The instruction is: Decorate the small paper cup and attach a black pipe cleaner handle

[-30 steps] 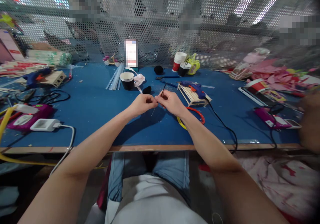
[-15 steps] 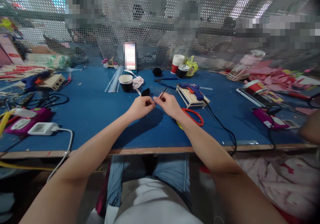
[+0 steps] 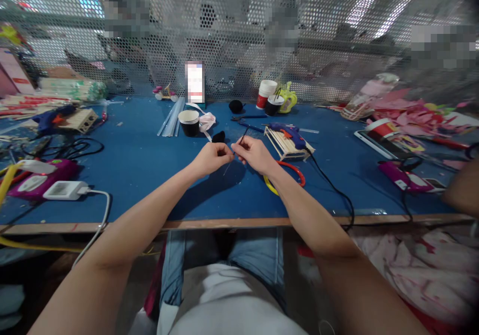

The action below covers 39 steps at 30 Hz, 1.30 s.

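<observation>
Reaching in from the near edge with both arms, over the blue table (image 3: 149, 173). Find on the near right a red-and-yellow ring (image 3: 300, 172), partly hidden by the right forearm, perhaps set aside there simply to free the middle.

Slightly farther, pinching a thin dark stem (image 3: 244, 136) between thumb and fingers of the right hand (image 3: 252, 151), probably because so slim a piece asks for fingertips rather than a fist. Slanting it, upper end to the far right, with a fine strand (image 3: 226, 170) showing toward the near left. Holding the left hand (image 3: 214, 157) close, fingertips drawn together by the stem's lower part, perhaps to steady it; cannot tell whether gripping.

To the right, note a blue glue gun (image 3: 291, 132) laid on a stick rack (image 3: 281, 149), likely to keep the nozzle off the tabletop. Beyond the left hand, see a black piece (image 3: 218, 136), then a black cup (image 3: 190, 128) standing upright. Farthest, spot a lit phone (image 3: 195, 83) upright and facing near, presumably for viewing.
</observation>
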### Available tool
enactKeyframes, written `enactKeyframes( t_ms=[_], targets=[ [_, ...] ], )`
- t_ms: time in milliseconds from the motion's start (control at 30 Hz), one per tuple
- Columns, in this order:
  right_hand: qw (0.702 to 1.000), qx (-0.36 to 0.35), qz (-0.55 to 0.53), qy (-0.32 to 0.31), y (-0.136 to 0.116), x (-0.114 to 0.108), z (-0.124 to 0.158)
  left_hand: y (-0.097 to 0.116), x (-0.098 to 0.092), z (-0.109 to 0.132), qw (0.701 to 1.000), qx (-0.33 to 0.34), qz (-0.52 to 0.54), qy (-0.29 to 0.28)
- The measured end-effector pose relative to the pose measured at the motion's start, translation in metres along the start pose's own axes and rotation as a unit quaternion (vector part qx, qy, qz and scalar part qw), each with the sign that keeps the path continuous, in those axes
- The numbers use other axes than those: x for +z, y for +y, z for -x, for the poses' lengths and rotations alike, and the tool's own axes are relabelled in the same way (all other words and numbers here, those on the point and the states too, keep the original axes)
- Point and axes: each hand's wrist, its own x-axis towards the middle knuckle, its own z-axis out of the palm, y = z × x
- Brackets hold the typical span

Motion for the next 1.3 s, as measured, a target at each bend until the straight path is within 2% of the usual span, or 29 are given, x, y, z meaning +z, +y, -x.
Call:
enactKeyframes(
  t_ms=[200,467,533,667,733,867,1067,1233,1300],
  targets=[
    [0.994,-0.004,0.087,0.059,-0.0024,-0.0002,-0.0005,0.0016,-0.0017,0.0001,1.0,0.01,-0.015,0.0],
    [0.985,-0.031,0.147,0.088,0.0,0.0028,-0.0025,-0.0042,-0.0022,-0.0006,0.995,0.043,-0.095,0.0],
    [0.989,-0.019,0.123,0.076,-0.0002,0.0031,-0.0016,-0.0025,-0.0014,0.0004,0.997,0.033,-0.071,-0.008],
    [1.0,-0.01,0.002,-0.015,-0.0015,0.0013,0.0006,0.002,-0.0015,0.002,0.999,0.013,0.003,-0.029],
    [0.999,-0.015,-0.016,-0.034,-0.0023,-0.0002,0.001,0.0027,-0.0023,0.002,0.999,0.01,0.019,-0.031],
    [0.999,-0.002,0.046,0.005,-0.0032,-0.0014,0.0006,0.0003,-0.0028,0.0007,1.0,0.013,-0.01,-0.01],
    [0.992,-0.022,0.106,0.065,0.0004,0.0026,-0.0012,-0.0041,0.0001,0.0,0.994,0.056,-0.09,0.018],
    [0.986,-0.034,0.127,0.1,0.0037,0.0049,-0.0026,-0.0042,0.0014,0.0001,0.995,0.055,-0.086,0.024],
    [0.99,-0.024,0.108,0.085,0.0031,0.0048,-0.0023,-0.0029,0.0012,0.0004,0.997,0.04,-0.06,0.018]
  ],
)
